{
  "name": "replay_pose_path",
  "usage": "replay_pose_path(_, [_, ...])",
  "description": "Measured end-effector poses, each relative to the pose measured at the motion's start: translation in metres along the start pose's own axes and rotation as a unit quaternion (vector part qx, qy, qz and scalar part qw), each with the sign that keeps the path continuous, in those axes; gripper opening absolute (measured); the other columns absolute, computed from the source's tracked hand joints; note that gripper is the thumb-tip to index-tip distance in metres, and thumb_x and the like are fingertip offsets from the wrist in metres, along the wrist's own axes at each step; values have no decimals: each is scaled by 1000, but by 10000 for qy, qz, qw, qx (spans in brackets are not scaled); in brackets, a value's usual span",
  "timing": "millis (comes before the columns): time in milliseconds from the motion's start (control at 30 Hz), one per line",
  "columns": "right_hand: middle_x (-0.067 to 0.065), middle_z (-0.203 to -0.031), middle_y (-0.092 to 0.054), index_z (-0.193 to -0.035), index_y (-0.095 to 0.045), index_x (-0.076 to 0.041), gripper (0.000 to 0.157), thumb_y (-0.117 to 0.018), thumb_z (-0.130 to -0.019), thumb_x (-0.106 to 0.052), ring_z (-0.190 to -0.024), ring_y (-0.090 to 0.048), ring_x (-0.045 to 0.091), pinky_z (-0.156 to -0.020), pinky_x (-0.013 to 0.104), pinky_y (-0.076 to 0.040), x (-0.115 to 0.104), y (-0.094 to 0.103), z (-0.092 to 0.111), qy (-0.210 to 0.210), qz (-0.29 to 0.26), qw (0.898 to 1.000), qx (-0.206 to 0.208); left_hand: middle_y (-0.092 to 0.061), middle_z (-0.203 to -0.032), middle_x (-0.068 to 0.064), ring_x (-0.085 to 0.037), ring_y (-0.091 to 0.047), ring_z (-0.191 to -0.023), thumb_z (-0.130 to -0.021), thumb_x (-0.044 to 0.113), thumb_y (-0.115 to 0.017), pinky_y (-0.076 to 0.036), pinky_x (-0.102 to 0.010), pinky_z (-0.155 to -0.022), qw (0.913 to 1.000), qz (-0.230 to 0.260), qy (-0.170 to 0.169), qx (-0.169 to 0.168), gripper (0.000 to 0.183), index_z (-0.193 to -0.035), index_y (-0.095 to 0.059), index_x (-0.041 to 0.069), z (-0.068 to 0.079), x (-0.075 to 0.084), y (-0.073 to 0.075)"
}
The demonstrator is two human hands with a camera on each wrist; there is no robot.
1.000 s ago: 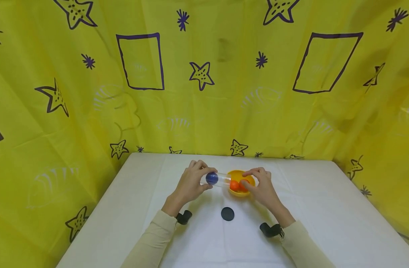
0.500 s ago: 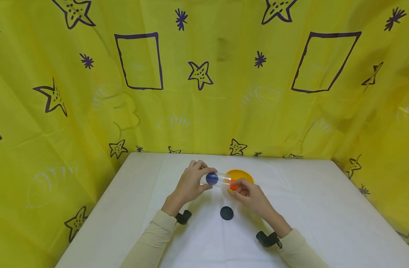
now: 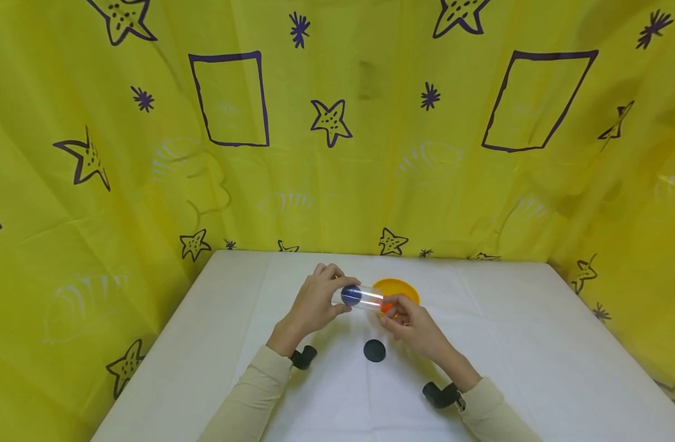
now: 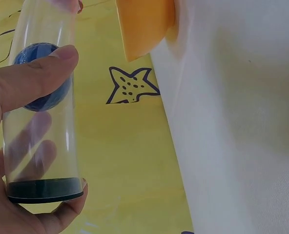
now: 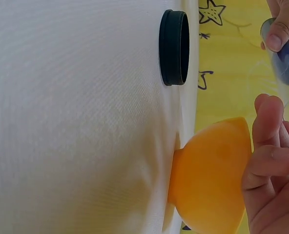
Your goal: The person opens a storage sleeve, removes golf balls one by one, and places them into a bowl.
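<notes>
My left hand (image 3: 309,305) grips a clear plastic tube (image 3: 370,297) and holds it sideways above the table. Inside it sits a dark blue ball (image 4: 42,95), under the thumb in the left wrist view. A dark green cap (image 4: 44,190) closes the tube's end by my left palm. At the other end, the curled fingers of my right hand (image 3: 414,325) pinch an orange ball (image 3: 388,306) right at the tube's mouth. My fingers mostly cover that ball, and the right wrist view does not show it. Behind them stands a yellow-orange bowl (image 5: 210,175), partly hidden by my right hand.
A round dark green lid (image 3: 374,350) lies on the white table (image 3: 459,288) in front of the bowl, between my forearms. A yellow curtain (image 3: 337,196) with drawn stars hangs at the table's back edge. Each wrist wears a black camera mount (image 3: 441,395).
My right hand has moved left from over the bowl to the tube's mouth, bringing an orange ball along. My left hand, the tube and the blue ball have barely shifted.
</notes>
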State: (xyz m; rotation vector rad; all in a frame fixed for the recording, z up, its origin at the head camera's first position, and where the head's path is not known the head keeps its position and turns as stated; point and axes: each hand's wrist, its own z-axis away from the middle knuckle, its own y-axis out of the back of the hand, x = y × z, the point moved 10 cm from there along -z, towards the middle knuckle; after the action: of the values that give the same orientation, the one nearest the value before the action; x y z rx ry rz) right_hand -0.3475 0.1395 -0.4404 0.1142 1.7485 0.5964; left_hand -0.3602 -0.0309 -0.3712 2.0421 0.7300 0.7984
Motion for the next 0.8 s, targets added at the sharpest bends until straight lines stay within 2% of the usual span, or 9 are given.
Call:
replay_pose_path(333, [15, -99, -68, -129, -54, -2, 41, -73, -96, -17, -70, -63, 24, -63, 31, -56, -2, 5, -1, 143, -23, 9999, 61, -63, -111, 0, -20, -52, -103, -77, 24, -91, -44, -32, -78, 9997, -221, -133, -11, 47, -121, -74, 27, 0, 4, -2])
replay_pose_path(800, [16, -101, -70, -129, -54, -3, 43, -75, -94, -18, -70, -62, 16, -64, 32, -56, -2, 7, -1, 105, 4, 9998, 142, -63, -112, -1, -20, -51, -104, -76, 23, -92, -44, -33, -79, 9994, -326, -143, -11, 49, -121, -74, 29, 0, 6, -2])
